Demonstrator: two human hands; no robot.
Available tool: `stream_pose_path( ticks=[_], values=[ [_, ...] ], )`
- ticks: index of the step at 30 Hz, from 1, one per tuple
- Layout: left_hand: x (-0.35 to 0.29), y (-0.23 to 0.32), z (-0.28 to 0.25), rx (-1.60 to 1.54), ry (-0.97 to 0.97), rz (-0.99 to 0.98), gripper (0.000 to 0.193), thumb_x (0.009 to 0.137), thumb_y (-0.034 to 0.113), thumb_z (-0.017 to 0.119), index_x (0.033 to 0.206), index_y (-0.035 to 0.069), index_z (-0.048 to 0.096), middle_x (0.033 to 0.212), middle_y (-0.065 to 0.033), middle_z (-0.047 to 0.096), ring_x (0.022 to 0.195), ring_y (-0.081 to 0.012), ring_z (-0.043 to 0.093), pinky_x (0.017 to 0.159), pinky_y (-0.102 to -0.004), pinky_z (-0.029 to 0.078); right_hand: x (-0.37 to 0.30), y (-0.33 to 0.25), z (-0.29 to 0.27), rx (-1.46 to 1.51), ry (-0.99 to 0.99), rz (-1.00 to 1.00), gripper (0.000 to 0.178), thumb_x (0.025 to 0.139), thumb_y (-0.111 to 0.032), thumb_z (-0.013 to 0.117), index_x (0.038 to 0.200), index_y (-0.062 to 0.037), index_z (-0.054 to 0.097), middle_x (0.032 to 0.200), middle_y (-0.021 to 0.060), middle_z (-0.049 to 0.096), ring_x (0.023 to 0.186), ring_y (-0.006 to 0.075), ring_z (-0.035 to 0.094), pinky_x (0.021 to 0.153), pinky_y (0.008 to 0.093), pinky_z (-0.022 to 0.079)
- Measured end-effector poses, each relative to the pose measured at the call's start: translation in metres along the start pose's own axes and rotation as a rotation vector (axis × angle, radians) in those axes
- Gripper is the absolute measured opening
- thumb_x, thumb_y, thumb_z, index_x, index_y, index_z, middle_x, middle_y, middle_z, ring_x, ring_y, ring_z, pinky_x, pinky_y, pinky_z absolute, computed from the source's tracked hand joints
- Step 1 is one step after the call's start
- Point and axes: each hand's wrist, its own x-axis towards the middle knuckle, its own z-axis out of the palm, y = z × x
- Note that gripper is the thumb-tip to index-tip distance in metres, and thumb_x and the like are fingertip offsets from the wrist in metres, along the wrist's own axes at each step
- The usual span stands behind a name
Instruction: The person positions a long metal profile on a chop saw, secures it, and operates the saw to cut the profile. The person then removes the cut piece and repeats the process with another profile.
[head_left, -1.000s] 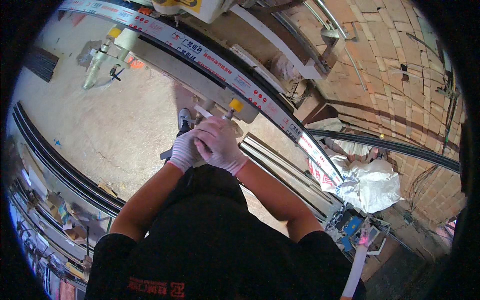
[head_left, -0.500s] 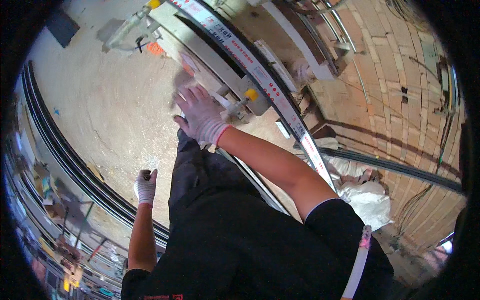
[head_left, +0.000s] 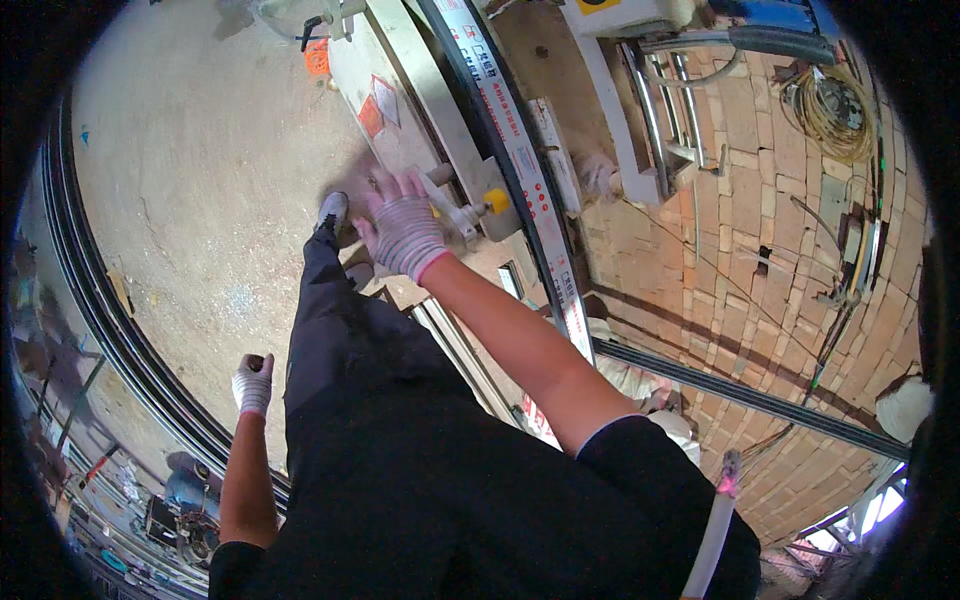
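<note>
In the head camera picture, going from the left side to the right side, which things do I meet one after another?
Left hand in a striped glove, hanging by the dark trousers → right hand, gloved, spread on the grey machine bar → yellow knob → long printed strip → coiled cable on the brick floor.

A grey metal machine bed (head_left: pixel 400 75) with a yellow-capped knob (head_left: pixel 497 201) runs diagonally above the concrete floor.
</note>
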Motion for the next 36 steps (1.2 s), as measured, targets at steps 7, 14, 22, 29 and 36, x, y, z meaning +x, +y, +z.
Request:
stream_pose_path(
  ticks=[7,14,22,29,36],
  values=[
    [0.002,0.017,-0.027,-0.096,-0.005,0.026,0.038,0.088,0.04,0.078,0.098,0.004,0.074,0.087,-0.0145,0.077,0.079,-0.0258,0.075,0.076,-0.0381,0.058,-0.041,0.01,0.016,-0.003,-0.269,-0.032,0.047,0.092,-0.035,0.064,0.128,-0.0056,0.061,0.133,0.016,0.057,0.13,0.0334,0.05,0.115,0.0515,0.033],
    [0.028,0.013,-0.072,0.083,-0.054,0.046,0.043,0.084,0.044,0.078,0.096,0.004,0.074,0.088,-0.0151,0.077,0.081,-0.0288,0.075,0.077,-0.0402,0.058,-0.04,0.002,-0.001,0.067,-0.265,-0.005,0.04,0.087,-0.031,0.071,0.119,-0.0067,0.067,0.126,0.0153,0.062,0.122,0.0334,0.055,0.11,0.0482,0.039],
    [0.129,0.061,-0.121,0.005,-0.101,-0.024,0.042,0.083,0.044,0.078,0.096,0.004,0.073,0.087,-0.0153,0.076,0.081,-0.0293,0.074,0.077,-0.0411,0.058,0.074,0.003,-0.018,0.075,-0.087,-0.023,0.045,0.086,-0.024,0.069,0.126,-0.0048,0.062,0.128,0.0159,0.06,0.122,0.0362,0.054,0.112,0.0505,0.039],
    [0.22,0.101,-0.172,-0.331,-0.172,-0.001,0.034,0.088,0.031,0.078,0.097,-0.001,0.07,0.082,-0.0124,0.075,0.072,-0.0214,0.07,0.072,-0.0354,0.056,0.263,-0.017,0.001,0.082,0.109,-0.132,0.045,0.083,-0.018,0.069,0.125,-0.0044,0.062,0.131,0.0166,0.059,0.125,0.0394,0.053,0.109,0.0507,0.04],
    [0.262,0.08,-0.247,-0.475,-0.085,-0.174,0.029,0.091,0.03,0.078,0.095,0.003,0.068,0.07,-0.0044,0.067,0.052,-0.0121,0.056,0.049,-0.0292,0.045,0.437,0.001,0.072,-0.007,0.048,-0.202,0.035,0.081,-0.024,0.068,0.112,-0.0066,0.065,0.117,0.0158,0.062,0.114,0.0394,0.055,0.107,0.0552,0.039]
  ],
)
